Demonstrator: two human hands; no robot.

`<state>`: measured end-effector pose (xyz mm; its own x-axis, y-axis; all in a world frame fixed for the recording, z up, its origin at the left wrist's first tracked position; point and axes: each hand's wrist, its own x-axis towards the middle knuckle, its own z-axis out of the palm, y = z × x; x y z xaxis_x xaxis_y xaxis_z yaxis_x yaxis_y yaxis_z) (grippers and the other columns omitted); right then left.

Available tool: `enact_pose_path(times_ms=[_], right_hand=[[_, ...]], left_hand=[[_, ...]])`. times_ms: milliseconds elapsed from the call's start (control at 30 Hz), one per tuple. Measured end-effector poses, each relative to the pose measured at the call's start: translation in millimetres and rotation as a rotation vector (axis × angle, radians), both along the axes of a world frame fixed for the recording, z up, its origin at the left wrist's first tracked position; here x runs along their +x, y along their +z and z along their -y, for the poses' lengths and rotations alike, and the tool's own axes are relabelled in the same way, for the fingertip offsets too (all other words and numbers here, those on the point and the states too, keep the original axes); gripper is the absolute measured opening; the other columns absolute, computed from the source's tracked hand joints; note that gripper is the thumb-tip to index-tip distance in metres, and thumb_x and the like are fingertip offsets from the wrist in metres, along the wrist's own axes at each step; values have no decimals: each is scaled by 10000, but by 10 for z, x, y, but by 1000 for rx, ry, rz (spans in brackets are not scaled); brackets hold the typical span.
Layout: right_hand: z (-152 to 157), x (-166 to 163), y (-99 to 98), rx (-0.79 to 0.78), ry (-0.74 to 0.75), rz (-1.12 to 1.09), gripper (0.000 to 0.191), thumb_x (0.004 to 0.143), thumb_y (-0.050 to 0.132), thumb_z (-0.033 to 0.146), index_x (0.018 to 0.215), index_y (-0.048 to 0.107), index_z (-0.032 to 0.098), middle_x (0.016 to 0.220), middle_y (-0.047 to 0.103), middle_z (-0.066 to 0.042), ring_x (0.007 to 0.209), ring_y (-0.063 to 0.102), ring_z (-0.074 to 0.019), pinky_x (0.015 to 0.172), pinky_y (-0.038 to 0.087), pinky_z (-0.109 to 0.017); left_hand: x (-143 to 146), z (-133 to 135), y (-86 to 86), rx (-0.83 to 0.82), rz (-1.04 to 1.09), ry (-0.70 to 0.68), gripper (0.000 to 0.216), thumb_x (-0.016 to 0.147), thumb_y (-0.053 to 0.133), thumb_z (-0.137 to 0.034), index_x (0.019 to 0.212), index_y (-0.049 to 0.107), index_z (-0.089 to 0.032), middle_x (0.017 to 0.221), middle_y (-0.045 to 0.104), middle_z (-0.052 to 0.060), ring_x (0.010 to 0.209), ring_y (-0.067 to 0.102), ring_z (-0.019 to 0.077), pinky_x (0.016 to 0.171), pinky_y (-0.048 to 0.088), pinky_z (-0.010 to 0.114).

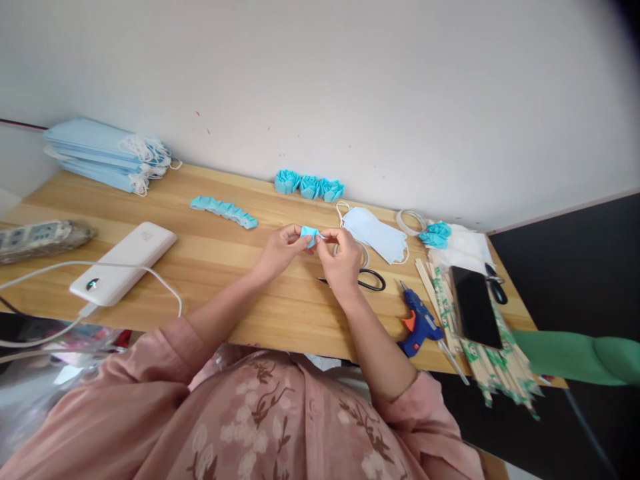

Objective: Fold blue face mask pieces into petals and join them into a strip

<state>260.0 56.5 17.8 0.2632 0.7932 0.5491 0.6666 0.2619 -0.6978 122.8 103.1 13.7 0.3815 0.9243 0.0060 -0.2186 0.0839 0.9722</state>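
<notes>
A small folded piece of light blue material (309, 233) is pinched between both hands above the middle of the table. My left hand (281, 249) grips its left side with thumb and fingers. On its right side, my right hand (342, 259) is closed on it too, partly hiding it. Beneath my right hand lie black-handled scissors (374, 280) and a roll of tape (364, 255), both partly covered. A row of folded blue pieces (223, 211) lies to the left. Three blue folded flowers (309, 187) stand by the wall.
A stack of face masks (107, 155) sits back left, with a white power bank (123, 263) and power strip (43, 240) nearer. On the right are a single mask (375, 232), a blue glue gun (419, 321), wrapped chopsticks (440, 293), a phone (476, 307) and another blue flower (436, 235).
</notes>
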Motion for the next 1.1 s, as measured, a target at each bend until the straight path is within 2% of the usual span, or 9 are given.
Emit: enact_pose_path(times_ms=[100, 233, 567, 733, 833, 967, 1100], right_hand=[[7, 9, -7, 64, 36, 147, 80, 870, 572, 207, 852, 638, 248, 840, 708, -28, 826, 646, -205, 792, 501, -353], [14, 28, -13, 81, 70, 212, 161, 884, 533, 156, 904, 662, 252, 880, 716, -38, 869, 639, -217, 824, 492, -370], [25, 20, -19, 59, 94, 230, 240, 910, 487, 168, 969, 700, 261, 924, 724, -55, 896, 638, -227, 856, 495, -398], [46, 113, 91, 31, 135, 80, 252, 940, 457, 208, 1038, 686, 245, 1004, 729, -60, 947, 656, -217, 869, 515, -389], [77, 243, 278, -59, 239, 111, 257, 955, 474, 251, 1117, 673, 270, 1110, 718, -52, 1038, 646, -219, 916, 511, -402], [126, 421, 558, -175, 492, 308, 246, 950, 514, 271, 1113, 697, 294, 1183, 706, -29, 1123, 627, -226, 1003, 474, -434], [144, 622, 709, -276, 654, 324, 272, 986, 463, 317, 1096, 712, 317, 1198, 712, -8, 1125, 643, -216, 998, 485, -428]], left_hand=[[-8, -4, 13, -6, 6, 15, 280, 693, 757, -396, 759, 628, -157, 735, 706, 13, 674, 653, 136, 735, 547, 311], [-23, -10, 36, -12, 13, 48, 269, 697, 758, -390, 760, 639, -157, 721, 705, 15, 697, 667, 150, 760, 555, 327], [-33, -26, 26, 8, 30, 50, 258, 712, 755, -382, 766, 639, -158, 712, 711, 7, 691, 671, 151, 761, 556, 328], [-66, -50, 40, 2, -17, 49, 249, 724, 747, -370, 784, 638, -154, 734, 732, 28, 701, 685, 163, 766, 545, 327], [-97, -59, 56, 2, -48, -63, 247, 735, 752, -369, 792, 641, -156, 725, 733, 33, 678, 681, 158, 756, 541, 325], [-116, -34, 77, -4, -70, -295, 266, 735, 772, -382, 753, 630, -158, 728, 737, 42, 666, 679, 152, 728, 540, 310], [-126, -2, 114, -5, -98, -399, 268, 748, 770, -388, 774, 653, -149, 736, 741, 54, 677, 689, 158, 716, 543, 304]])
